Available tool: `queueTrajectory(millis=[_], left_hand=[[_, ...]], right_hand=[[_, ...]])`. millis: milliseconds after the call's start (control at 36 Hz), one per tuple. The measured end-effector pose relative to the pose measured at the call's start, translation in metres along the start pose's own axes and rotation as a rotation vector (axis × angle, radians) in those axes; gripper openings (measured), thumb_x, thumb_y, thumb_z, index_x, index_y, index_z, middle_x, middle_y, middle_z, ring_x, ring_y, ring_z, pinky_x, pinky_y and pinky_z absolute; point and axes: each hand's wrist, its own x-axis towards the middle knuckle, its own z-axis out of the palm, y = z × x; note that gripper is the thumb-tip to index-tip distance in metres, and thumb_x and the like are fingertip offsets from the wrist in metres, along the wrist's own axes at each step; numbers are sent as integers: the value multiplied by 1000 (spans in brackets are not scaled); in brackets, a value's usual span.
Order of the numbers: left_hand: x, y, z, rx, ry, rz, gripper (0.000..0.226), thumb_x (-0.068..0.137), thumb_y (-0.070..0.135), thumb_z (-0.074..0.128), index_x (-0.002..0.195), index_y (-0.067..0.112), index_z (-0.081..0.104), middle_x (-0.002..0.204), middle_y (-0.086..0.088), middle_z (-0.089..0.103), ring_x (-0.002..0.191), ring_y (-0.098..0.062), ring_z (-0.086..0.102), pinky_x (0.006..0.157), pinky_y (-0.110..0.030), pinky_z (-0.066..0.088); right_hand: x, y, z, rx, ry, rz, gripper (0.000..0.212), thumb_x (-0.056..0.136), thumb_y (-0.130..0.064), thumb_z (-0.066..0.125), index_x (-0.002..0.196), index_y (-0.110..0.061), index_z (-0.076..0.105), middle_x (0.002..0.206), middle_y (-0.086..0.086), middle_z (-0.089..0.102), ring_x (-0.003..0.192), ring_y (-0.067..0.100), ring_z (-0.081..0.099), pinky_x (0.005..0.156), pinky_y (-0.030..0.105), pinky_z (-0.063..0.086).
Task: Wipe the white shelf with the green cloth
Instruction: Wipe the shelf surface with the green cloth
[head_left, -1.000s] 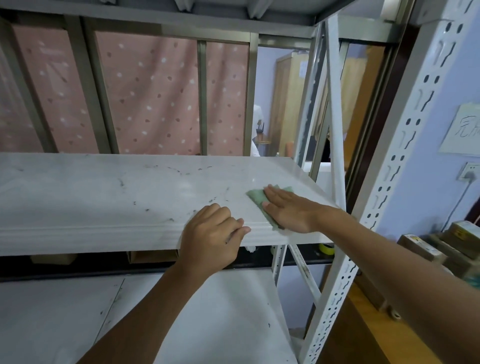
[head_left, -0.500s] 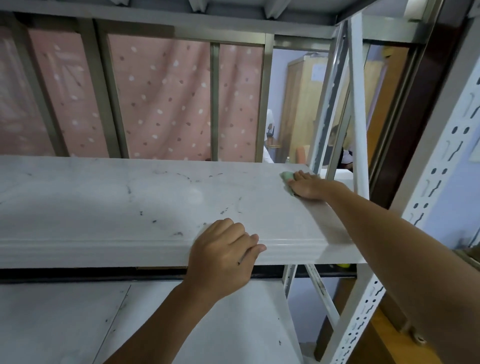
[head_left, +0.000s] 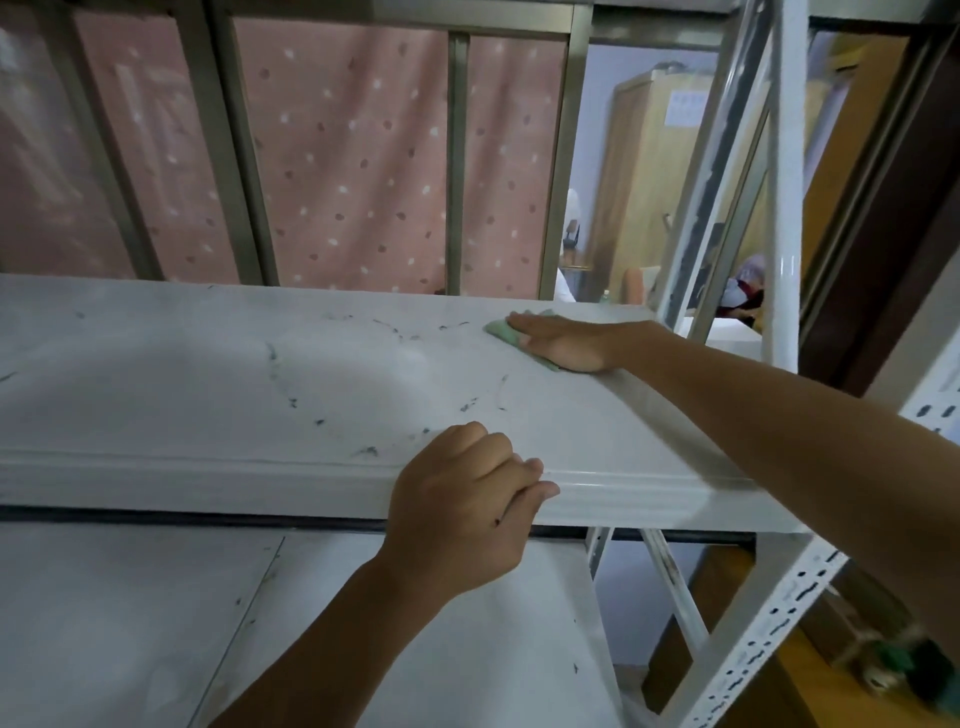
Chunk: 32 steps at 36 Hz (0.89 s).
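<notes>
The white shelf (head_left: 208, 384) runs across the view, marked with dark scuffs and smudges. At its far right end my right hand (head_left: 563, 343) lies flat with straight fingers on the green cloth (head_left: 500, 329), pressing it to the shelf; only the cloth's left edge shows past the fingers. My left hand (head_left: 462, 506) grips the shelf's front edge, fingers curled over the lip.
White perforated uprights (head_left: 779, 208) and diagonal braces frame the shelf's right end. A lower white shelf (head_left: 156, 623) lies underneath. Behind is a metal frame with a pink dotted curtain (head_left: 353, 156). A wooden wardrobe stands in the room beyond.
My right hand has slid the cloth from the front right of the shelf to its back edge, then a little left. My left hand has stayed on the front edge.
</notes>
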Motion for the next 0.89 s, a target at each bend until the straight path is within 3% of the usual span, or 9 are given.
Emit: queueTrajectory(millis=[194, 333, 417, 528, 722, 889], left_hand=[[4, 3, -4, -45, 0, -3, 16, 88, 18, 80, 77, 7, 76, 65, -2, 57, 64, -21, 46, 63, -28, 40], [0, 3, -19, -6, -72, 45, 6, 89, 14, 77, 90, 8, 75, 86, -7, 62, 74, -24, 53, 69, -35, 46], [-9, -5, -40, 61, -26, 40, 5, 89, 11, 76, 89, 7, 73, 89, -9, 65, 76, -25, 54, 68, -35, 46], [-29, -36, -74, 163, 4, 30, 10, 90, 12, 75, 84, 5, 72, 86, -11, 66, 76, -31, 58, 69, -40, 49], [-52, -84, -113, 206, 45, -48, 18, 91, 18, 77, 94, 1, 75, 93, -14, 68, 87, -32, 64, 81, -34, 51], [-52, -103, -116, 145, 116, 25, 25, 92, 20, 79, 78, 0, 73, 75, -12, 66, 68, -33, 59, 62, -42, 51]], right_hand=[[-23, -42, 17, 29, -38, -111, 60, 102, -58, 18, 156, -38, 3, 163, -15, 0, 149, 8, -3, 117, 30, -3], [-57, -70, 28, 22, -31, -160, 58, 103, -56, 20, 155, -40, 1, 162, -16, -2, 148, 6, -2, 117, 27, -2], [-70, -77, 39, 38, -6, -167, 58, 100, -62, 19, 153, -47, 2, 161, -22, -1, 148, 4, -3, 120, 32, -1], [-81, -83, 42, 74, 26, -76, 57, 98, -65, 16, 151, -51, 3, 160, -26, 0, 148, 3, -1, 121, 34, 2], [-87, -85, 42, 109, 90, 135, 59, 101, -58, 14, 156, -37, 5, 163, -15, 2, 149, 9, 0, 119, 35, 2], [-89, -59, 38, 84, 130, 348, 60, 104, -51, 13, 157, -25, 5, 164, -4, 2, 150, 15, 0, 121, 42, 2]])
